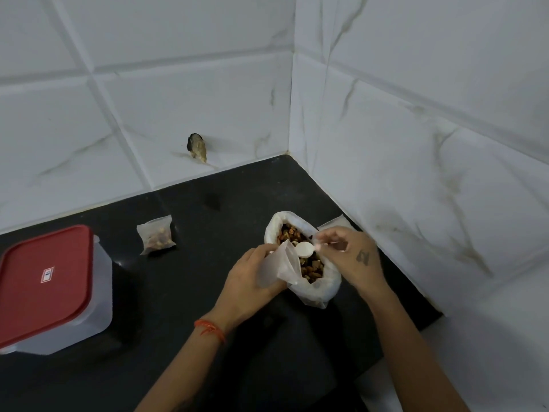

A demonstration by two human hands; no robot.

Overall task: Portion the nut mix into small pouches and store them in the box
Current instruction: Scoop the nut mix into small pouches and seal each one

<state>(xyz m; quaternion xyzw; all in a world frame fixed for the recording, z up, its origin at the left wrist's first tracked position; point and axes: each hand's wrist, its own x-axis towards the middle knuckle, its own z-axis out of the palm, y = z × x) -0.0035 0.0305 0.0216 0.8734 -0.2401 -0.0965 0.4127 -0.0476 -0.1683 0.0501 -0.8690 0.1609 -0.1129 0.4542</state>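
Note:
A large clear bag of nut mix [309, 263] stands open on the black counter [184, 292]. My left hand [252, 275] grips a small translucent pouch [280, 264] against the bag's left rim. My right hand [350, 251] pinches the handle of a white plastic spoon [304, 250], whose bowl hovers over the nuts beside the pouch mouth. A filled small pouch [156, 235] lies on the counter to the left. The plastic box [56, 289] with a red lid sits shut at the far left.
White marble-look tiled walls meet in a corner [292, 114] behind the counter. A small dark hole [197, 147] marks the back wall. More flat pouches [335, 223] lie behind the nut bag. The counter's right edge [416, 331] runs near my right forearm.

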